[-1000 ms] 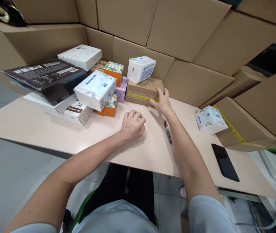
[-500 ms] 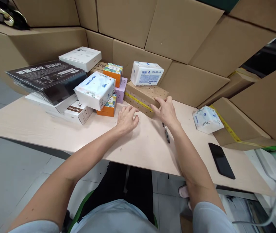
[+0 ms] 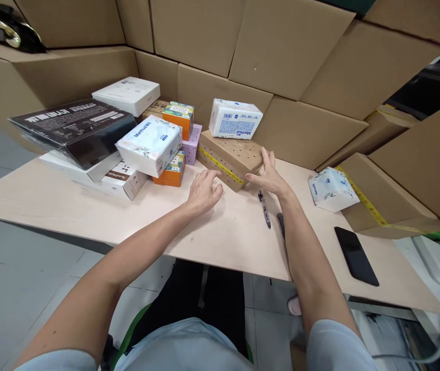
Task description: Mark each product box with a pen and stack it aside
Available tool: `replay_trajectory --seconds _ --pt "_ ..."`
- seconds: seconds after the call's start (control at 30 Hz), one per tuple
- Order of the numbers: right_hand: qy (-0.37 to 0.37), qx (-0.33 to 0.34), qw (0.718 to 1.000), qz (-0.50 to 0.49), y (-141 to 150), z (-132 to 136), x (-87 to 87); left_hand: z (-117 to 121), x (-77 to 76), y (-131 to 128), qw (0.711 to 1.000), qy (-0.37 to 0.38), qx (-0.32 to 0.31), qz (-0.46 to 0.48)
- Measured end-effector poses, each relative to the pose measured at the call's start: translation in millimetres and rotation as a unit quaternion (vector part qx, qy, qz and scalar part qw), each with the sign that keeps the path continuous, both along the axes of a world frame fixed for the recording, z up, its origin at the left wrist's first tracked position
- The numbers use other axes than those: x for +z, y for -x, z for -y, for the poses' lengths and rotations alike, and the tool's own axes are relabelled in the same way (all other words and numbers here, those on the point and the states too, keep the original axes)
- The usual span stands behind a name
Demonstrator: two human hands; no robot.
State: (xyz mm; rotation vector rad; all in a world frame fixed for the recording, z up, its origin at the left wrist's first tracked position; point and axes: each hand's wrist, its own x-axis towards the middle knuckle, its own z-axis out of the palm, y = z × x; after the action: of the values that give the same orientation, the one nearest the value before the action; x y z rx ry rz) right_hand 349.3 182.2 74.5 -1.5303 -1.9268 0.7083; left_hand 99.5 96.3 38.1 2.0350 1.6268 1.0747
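Observation:
A brown dotted cardboard box (image 3: 222, 162) with a yellow tape strip along its front stands at the back of the table. On top of it lies a white Manhua tissue pack (image 3: 235, 119). My right hand (image 3: 272, 175) is at the box's right end, thumb and fingers spread apart; whether it touches the cardboard I cannot tell. Just left of the box's front, my left hand (image 3: 204, 191) is low over the table with loosely bent fingers and nothing in it. A pen (image 3: 264, 209) lies below my right hand, and a dark slim object (image 3: 281, 224) is partly hidden by my right forearm.
To the left are a second tissue pack (image 3: 150, 145), orange boxes (image 3: 178, 119), a purple box (image 3: 191, 144), a black box (image 3: 76, 129) and white boxes (image 3: 127, 95). At right are another tissue pack (image 3: 331, 189), a phone (image 3: 356, 255) and an open carton (image 3: 393, 190). Cardboard walls the back.
My right hand has shifted slightly right and its fingers have spread at the box's end. The dark slim object now shows beside my forearm. My left hand has barely moved.

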Motion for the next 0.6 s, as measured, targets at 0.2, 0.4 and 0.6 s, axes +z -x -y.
replay_trajectory --seconds 0.2,0.4,0.6 --pt "-0.037 -0.012 0.999 -0.036 8.1 -1.5 -11.8 -8.9 -10.2 -5.8 0.996 0.027 -0.053 0.067" --pt "-0.160 -0.056 0.985 -0.027 14.3 -2.9 8.8 -9.9 -11.5 -7.1 0.973 0.074 -0.204 0.075" --pt "-0.203 -0.052 0.977 0.033 4.4 4.4 60.7 -1.7 -6.7 -6.0 0.963 -0.011 -0.244 0.112"
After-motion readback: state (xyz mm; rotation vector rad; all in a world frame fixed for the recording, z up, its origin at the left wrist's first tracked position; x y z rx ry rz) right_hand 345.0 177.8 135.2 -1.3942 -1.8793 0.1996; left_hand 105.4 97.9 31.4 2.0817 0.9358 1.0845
